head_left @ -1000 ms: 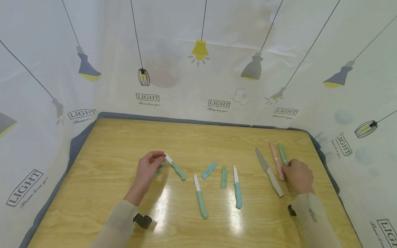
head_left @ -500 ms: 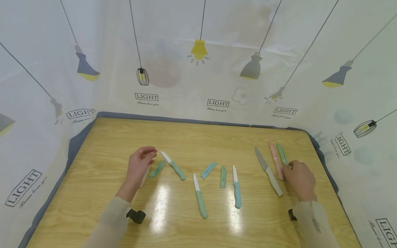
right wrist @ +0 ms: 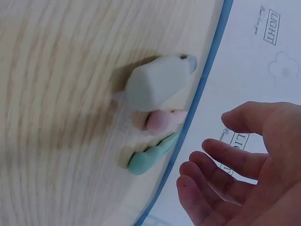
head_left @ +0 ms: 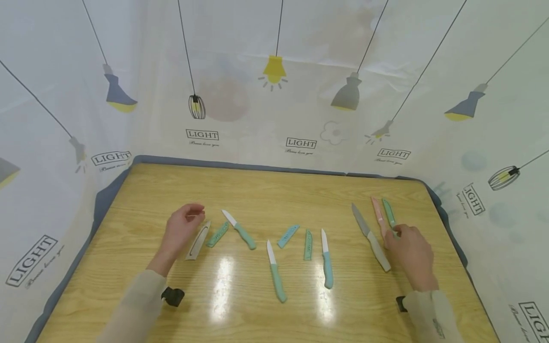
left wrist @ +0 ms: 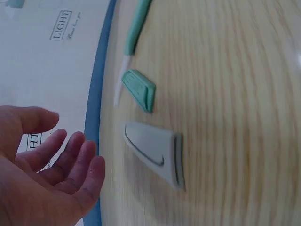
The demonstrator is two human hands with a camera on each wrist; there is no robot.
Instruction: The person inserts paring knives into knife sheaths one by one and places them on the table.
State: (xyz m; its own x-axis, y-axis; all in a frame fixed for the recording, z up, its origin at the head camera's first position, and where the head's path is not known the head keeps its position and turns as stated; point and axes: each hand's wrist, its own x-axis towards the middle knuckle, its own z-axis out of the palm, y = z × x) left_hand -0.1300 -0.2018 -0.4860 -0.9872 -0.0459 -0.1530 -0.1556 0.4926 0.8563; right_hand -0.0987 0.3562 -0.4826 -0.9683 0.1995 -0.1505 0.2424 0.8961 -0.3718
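in the head view our left hand (head_left: 182, 227) is hovering beside a grey sheath (head_left: 198, 242), our right hand (head_left: 412, 252) near a green knife (head_left: 388, 210); at the left wrist our fingers (left wrist: 96, 172) are curving loosely apart, at the right likewise, the backdrop (head_left: 257, 33) reading "light" throughout.

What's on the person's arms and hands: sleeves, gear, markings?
Pale beige long fabric left sleeve and matching right sleeve, the latter with a small dark marking, unreadable. Small black blocky left wrist device; black right wrist device partly hidden. Left hand and right hand ungloved.
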